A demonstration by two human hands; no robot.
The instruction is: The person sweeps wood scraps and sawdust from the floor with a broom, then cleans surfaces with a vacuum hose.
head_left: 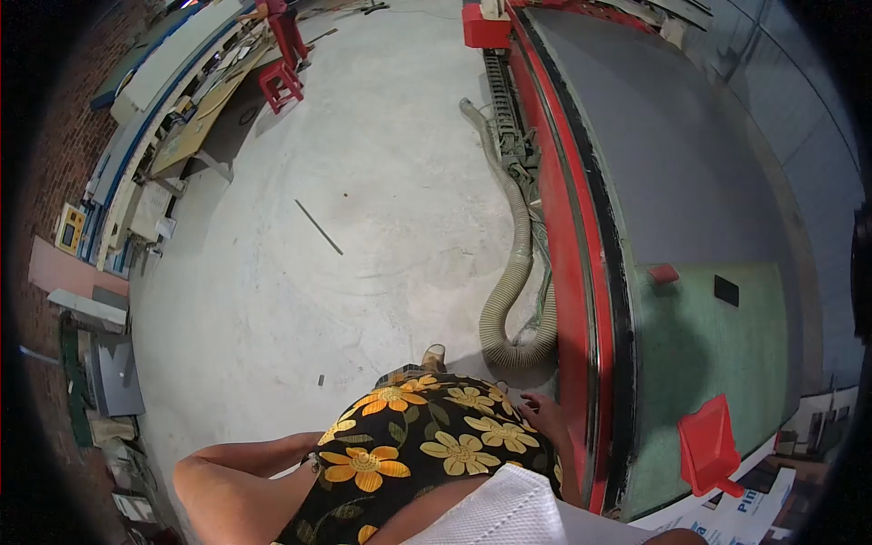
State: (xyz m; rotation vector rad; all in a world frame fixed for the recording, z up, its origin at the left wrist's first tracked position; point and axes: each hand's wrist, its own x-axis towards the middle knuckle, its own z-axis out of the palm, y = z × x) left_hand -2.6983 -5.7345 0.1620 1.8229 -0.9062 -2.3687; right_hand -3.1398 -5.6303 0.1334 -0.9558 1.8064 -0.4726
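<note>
My left arm is bent at the left of the floral garment (365, 467), and the hand at its end is hidden behind the cloth. Beside the garment, at the right, my right hand (545, 413) hangs near the red side of the long machine table (581, 272). Its fingers are partly spread and nothing shows in them. On the table's green part (763, 327) lie a red dustpan (708, 445), a small red piece (664, 273) and a dark flat rectangle (726, 290).
A ribbed hose (495, 318) curves along the floor beside the machine. A thin strip (319, 227) lies on the concrete. At the upper left are a red stool (280, 86), a standing person (286, 36) and a cluttered workbench (204, 118).
</note>
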